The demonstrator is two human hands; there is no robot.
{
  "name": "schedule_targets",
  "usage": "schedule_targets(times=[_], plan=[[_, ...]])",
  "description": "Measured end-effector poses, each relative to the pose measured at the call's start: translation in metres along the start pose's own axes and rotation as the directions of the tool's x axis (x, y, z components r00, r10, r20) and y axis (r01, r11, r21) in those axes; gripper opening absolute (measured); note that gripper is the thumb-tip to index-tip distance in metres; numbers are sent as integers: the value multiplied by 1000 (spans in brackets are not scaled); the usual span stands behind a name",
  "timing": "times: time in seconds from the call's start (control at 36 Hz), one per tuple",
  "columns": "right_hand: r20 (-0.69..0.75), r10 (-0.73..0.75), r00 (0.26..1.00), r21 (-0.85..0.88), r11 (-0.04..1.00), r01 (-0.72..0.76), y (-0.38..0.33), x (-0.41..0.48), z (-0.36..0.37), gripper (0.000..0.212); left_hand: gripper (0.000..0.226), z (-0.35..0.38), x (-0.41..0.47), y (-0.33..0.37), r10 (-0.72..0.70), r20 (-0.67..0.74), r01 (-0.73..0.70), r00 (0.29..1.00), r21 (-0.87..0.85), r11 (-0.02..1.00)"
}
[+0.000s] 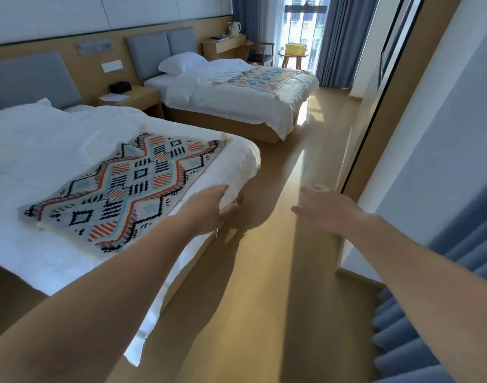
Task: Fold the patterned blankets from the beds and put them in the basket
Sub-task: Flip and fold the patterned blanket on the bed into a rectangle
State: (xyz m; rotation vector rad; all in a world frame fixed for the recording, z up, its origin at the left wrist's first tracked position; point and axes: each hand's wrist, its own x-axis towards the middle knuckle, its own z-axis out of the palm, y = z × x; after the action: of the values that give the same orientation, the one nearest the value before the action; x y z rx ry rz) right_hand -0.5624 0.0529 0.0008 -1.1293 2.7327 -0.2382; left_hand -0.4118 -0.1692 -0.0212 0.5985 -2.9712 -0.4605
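Lying on near bed, patterned blanket [121, 186] just left of empty hands.

A blanket [121, 189] lies on each bed; the basket [295, 48] sits on a far table [292, 55].

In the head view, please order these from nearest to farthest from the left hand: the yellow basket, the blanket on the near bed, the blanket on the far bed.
1. The blanket on the near bed, just left of the left hand.
2. The blanket on the far bed, farther ahead.
3. The yellow basket, on the table by the window, beyond that bed.
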Motion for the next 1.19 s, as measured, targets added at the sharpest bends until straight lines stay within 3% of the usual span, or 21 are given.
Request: schedule_targets(times=[0.22, 0.47, 0.75, 1.19], plan=[[63, -99, 993, 38, 995, 97, 55, 97, -28, 52, 67, 9, 77, 22, -129, -29, 129, 991, 5, 992], [128, -250, 960, -15, 967, 254, 51, 193, -32, 60, 67, 13, 140, -3, -272, -25, 271, 962, -35, 962], [136, -317, 939, -88, 940, 330, 21, 336, -19, 59, 68, 12, 239, -89, -327, -54, 323, 943, -77, 943], [211, -327, 921, -93, 931, 352, -42, 537, -2, 64, 68, 14, 381, -229, -400, 36, 401, 916, -127, 907]])
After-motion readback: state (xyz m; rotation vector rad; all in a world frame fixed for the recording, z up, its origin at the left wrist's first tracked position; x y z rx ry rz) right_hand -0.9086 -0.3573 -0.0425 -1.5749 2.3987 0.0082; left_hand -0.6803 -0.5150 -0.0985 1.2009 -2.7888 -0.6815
